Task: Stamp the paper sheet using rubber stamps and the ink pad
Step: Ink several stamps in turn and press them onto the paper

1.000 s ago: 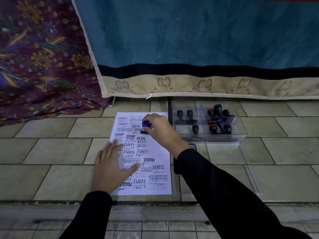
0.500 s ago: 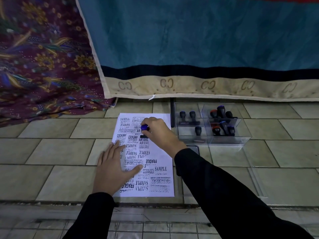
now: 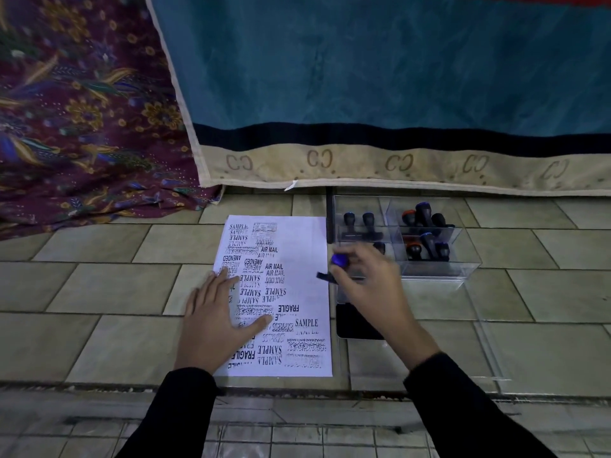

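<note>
A white paper sheet [image 3: 302, 239] covered with many black stamp prints lies on the tiled floor. My left hand [image 3: 216, 320] rests flat on its left side, fingers spread. My right hand [image 3: 367, 282] grips a rubber stamp [image 3: 337, 264] with a blue knob, tilted and lifted just past the sheet's right edge. The black ink pad [image 3: 352, 323] lies to the right of the sheet, partly under my right forearm. A clear plastic box [image 3: 439, 271] behind holds several more stamps [image 3: 423, 218].
A teal blanket with a beige border [image 3: 380, 166] hangs at the back. Patterned maroon cloth [image 3: 82, 127] lies at the back left. A clear lid [image 3: 486, 352] lies flat at the right. A floor step edge [image 3: 297, 388] runs near me.
My right hand lifted the stamp off the upper middle of the sheet and carried it right, toward the ink pad and box. My left hand stayed on the paper.
</note>
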Available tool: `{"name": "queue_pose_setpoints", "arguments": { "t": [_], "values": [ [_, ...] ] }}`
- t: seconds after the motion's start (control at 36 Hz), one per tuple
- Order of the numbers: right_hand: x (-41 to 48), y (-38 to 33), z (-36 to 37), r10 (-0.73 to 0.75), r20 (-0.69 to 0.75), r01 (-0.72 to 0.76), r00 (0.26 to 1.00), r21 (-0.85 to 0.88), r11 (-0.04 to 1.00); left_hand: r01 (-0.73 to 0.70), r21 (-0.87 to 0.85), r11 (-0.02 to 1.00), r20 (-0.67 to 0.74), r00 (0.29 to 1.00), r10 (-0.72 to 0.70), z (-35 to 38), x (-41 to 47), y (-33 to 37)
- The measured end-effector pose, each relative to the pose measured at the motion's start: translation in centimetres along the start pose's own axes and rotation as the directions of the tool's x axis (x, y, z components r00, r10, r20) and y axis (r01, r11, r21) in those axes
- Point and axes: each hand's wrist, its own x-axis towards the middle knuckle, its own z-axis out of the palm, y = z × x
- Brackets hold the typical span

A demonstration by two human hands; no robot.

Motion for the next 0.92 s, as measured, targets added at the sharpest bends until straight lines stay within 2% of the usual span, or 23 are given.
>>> {"name": "queue_pose_setpoints", "arguments": {
  "t": [0.19, 0.39, 0.69, 0.81, 0.92],
  "values": [
    [-4.9, 1.8, -2.5, -0.069, 0.053, 0.075, 0.996, -0.109, 0.991, 0.010, -0.025, 1.000, -0.004, 1.000, -0.011, -0.2, -0.1, 0.4],
    [-5.6, 1.4, -3.1, -0.160, 0.056, 0.165, 0.986, -0.124, 0.978, 0.011, -0.024, 1.000, -0.008, 1.000, -0.011, -0.3, -0.1, 0.6],
    [-6.0, 2.2, -2.9, -0.149, 0.084, 0.160, 0.985, -0.148, 0.976, 0.007, -0.020, 1.000, 0.002, 1.000, -0.007, -0.2, -0.2, 0.3],
    [-4.5, 2.3, -3.1, -0.095, 0.095, 0.109, 0.991, -0.161, 0.981, 0.008, -0.020, 1.000, 0.004, 1.000, -0.008, -0.2, -0.2, 0.3],
    [-4.4, 2.3, -3.3, -0.091, 0.142, 0.112, 0.986, -0.146, 0.983, 0.011, -0.026, 1.000, 0.009, 1.000, -0.011, -0.2, -0.2, 0.3]
  ]
}}
